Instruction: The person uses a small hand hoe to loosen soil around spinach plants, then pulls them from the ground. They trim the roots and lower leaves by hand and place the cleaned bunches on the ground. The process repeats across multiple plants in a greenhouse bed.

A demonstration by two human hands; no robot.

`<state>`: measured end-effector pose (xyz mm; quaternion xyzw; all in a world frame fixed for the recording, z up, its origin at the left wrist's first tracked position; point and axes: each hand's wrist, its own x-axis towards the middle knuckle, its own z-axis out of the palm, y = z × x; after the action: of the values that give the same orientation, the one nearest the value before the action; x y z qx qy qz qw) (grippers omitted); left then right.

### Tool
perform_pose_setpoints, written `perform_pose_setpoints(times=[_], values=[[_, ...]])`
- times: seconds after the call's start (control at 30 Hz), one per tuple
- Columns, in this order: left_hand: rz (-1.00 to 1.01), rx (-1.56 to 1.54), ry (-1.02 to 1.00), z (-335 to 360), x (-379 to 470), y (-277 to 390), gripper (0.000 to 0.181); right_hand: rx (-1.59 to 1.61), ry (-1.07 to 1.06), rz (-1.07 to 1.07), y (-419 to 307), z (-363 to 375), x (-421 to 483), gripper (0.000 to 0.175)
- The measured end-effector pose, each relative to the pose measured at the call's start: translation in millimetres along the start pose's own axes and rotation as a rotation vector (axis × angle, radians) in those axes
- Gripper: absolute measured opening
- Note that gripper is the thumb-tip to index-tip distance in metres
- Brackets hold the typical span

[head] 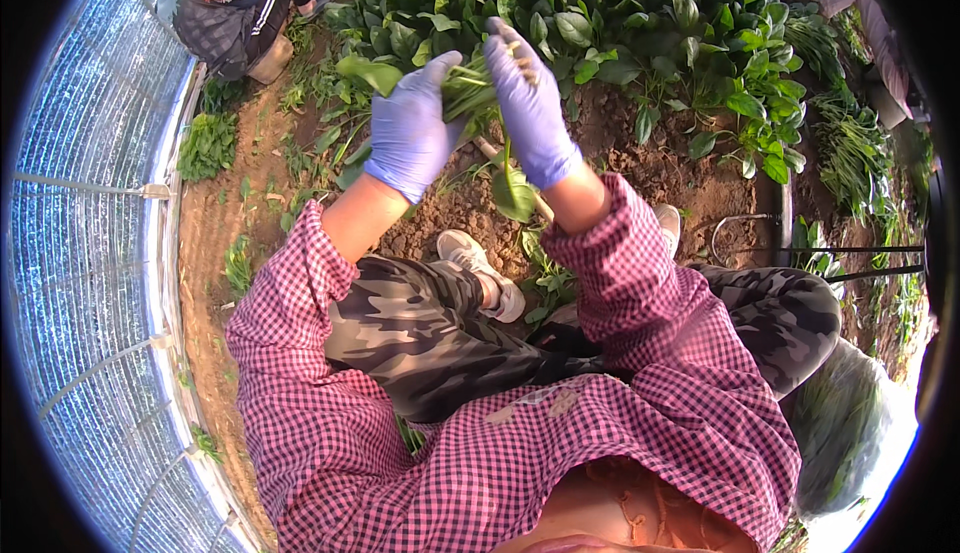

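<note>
Both of my hands wear thin purple gloves and meet before me over the soil. My left hand [412,121] grips a bunch of leafy green stems [469,87], likely spinach, with one broad leaf sticking out past the thumb. Against the bunch's right side lies my right hand [525,95], its fingers pointing away from me and soiled near the tips. Whether it grasps any stems is hidden. Below the hands a single leaf [514,193] dangles on its stem. The growing spinach plants [570,12] stand just beyond.
A thin pole [544,208] lies near my shoe [472,253]. Cut bunches [206,148] rest at left, with more stems [851,151] at right. One person [247,12] sits at upper left; another's leg [870,35] shows at upper right. A plastic bag of greens [840,433] stands behind my knee.
</note>
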<state>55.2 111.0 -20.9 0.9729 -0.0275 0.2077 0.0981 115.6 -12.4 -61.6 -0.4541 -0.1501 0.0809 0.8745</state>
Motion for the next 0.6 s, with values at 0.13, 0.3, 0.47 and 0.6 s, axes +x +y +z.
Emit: perform_pose_setpoints(times=[0.13,0.3,0.47,0.6], values=[[-0.065,-0.215,-0.393,-44,-1,11,0.074,0.093,-0.35,0.178,-36,-27,24,0.043],[-0.18,-0.499,-0.577,-86,1,-16,0.056,-0.315,-0.564,0.171,-56,-74,41,0.046],[0.018,-0.564,-0.148,-55,6,-4,0.028,0.036,-0.589,0.138,-38,-68,37,0.043],[0.149,-0.216,-0.102,-24,10,28,0.042,0.073,-0.586,0.242,-29,-55,31,0.042]])
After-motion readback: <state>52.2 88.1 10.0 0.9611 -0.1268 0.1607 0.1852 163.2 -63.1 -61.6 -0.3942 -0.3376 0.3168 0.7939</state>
